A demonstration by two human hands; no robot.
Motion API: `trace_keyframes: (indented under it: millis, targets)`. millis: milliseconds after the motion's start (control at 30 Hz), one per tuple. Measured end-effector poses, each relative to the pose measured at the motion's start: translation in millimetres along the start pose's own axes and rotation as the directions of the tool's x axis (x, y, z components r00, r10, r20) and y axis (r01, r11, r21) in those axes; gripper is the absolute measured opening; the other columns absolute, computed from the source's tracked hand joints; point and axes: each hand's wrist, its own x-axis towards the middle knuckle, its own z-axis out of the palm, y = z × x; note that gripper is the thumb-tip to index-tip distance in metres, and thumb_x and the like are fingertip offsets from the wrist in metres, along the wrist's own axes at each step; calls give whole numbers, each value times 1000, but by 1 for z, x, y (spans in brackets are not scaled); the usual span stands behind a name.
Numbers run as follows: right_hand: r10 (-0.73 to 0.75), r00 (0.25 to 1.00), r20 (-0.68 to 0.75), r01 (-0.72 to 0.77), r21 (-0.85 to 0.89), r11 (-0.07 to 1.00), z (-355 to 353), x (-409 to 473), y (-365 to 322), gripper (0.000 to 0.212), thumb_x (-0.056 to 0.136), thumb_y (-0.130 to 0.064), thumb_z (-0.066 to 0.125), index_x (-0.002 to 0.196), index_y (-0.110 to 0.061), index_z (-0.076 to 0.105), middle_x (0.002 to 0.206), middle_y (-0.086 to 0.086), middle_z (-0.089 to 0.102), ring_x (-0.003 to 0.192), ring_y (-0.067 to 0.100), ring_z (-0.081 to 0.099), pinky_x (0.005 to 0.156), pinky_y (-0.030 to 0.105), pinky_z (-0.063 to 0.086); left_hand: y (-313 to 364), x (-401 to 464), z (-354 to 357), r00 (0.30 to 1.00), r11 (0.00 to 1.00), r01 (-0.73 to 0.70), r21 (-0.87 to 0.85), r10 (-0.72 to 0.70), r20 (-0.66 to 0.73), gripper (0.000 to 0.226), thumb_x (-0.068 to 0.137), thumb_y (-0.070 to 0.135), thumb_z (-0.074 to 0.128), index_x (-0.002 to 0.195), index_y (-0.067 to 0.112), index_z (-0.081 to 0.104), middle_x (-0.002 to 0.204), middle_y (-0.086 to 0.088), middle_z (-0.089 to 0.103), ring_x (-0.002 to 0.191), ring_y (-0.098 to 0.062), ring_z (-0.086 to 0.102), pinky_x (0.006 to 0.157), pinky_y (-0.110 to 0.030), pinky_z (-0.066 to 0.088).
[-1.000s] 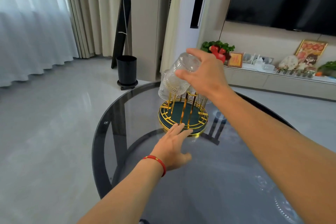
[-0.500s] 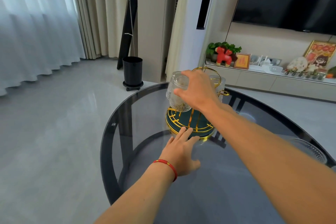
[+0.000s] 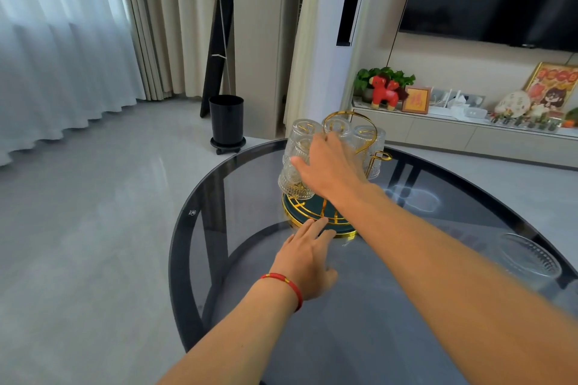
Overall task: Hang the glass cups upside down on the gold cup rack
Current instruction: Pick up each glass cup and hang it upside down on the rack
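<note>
The gold cup rack (image 3: pixel 312 219) with a dark green base and a loop handle stands on the round dark glass table (image 3: pixel 219 197). Several ribbed glass cups hang upside down on it. My right hand (image 3: pixel 331 166) grips the front-left glass cup (image 3: pixel 292 183), mouth down, low on a peg just above the base. Other upside-down cups (image 3: pixel 366 137) sit behind my fingers. My left hand (image 3: pixel 308 256) lies flat on the table, fingers spread, fingertips touching the rack's base rim.
A glass cup (image 3: pixel 528 259) stands on the table at the right under my right forearm. Beyond the table are a black bin (image 3: pixel 226 120), curtains on the left, and a low TV shelf (image 3: pixel 469 122) with ornaments.
My right hand has lowered the glass cup from above the rack down onto a front-left peg. My left hand stayed at the base. The camera view shifted slightly.
</note>
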Motion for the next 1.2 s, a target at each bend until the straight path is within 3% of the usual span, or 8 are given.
trace_keyframes:
  millis: [233,367,600,700,800,933,1033,1200]
  targets:
    - [-58,996,-71,60,24,998,-10,-33,19,55,101,-45,47,142,-8,47,140,17,53,128,35,49,105,46,42,18,-4,-9,981,991,28,-130,-52,-185,51,84,10,56,133,23,61,141,7,56,126,-20,52,93,-41,52]
    - [-20,976,-216,42,99,994,-21,-76,57,45,100,-35,51,136,-8,54,134,13,59,124,33,52,104,44,41,38,-8,-12,962,970,2,-242,-68,-266,50,82,9,63,131,19,64,139,1,55,118,-20,58,97,-33,50]
    - [94,971,-221,-94,10,996,-30,-160,150,37,90,-22,65,123,-6,64,128,14,59,123,36,52,104,45,43,74,-13,-4,960,936,-14,-351,-86,-268,48,80,5,70,125,22,64,123,3,54,74,-4,61,78,1,36]
    - [245,962,-124,-261,-141,955,-37,-183,187,56,91,-37,64,138,-9,54,150,22,42,146,43,29,123,52,17,84,-14,1,966,951,-15,-310,-67,-250,47,84,12,73,129,24,62,127,5,52,79,-5,58,81,-8,39]
    - [458,889,31,-422,-334,843,-41,-191,209,90,90,-61,56,159,-14,21,163,34,18,153,50,5,123,61,-1,93,-13,7,974,965,-39,-258,-21,-226,48,88,17,71,133,25,58,131,6,51,90,-5,53,87,-18,44]
    - [548,834,68,-486,-383,786,-40,-190,222,104,91,-69,49,162,-14,-3,155,39,30,148,52,26,121,66,-3,106,-10,13,976,980,-64,-188,22,-216,50,90,19,70,138,25,53,136,5,48,109,-12,52,101,-30,49]
    - [508,861,-14,-465,-425,777,-37,-190,228,90,92,-61,55,158,-13,17,136,28,55,130,44,51,120,69,3,110,-9,17,974,983,-87,-163,49,-222,52,91,21,69,139,25,52,137,6,48,110,-10,52,96,-21,44]
    - [472,880,-54,-459,-349,817,-43,-188,232,79,86,-54,69,147,-17,35,122,22,60,116,40,56,117,57,22,116,-8,22,979,970,-128,-208,89,-183,54,89,34,70,139,32,50,130,13,52,108,-6,54,89,-21,47]
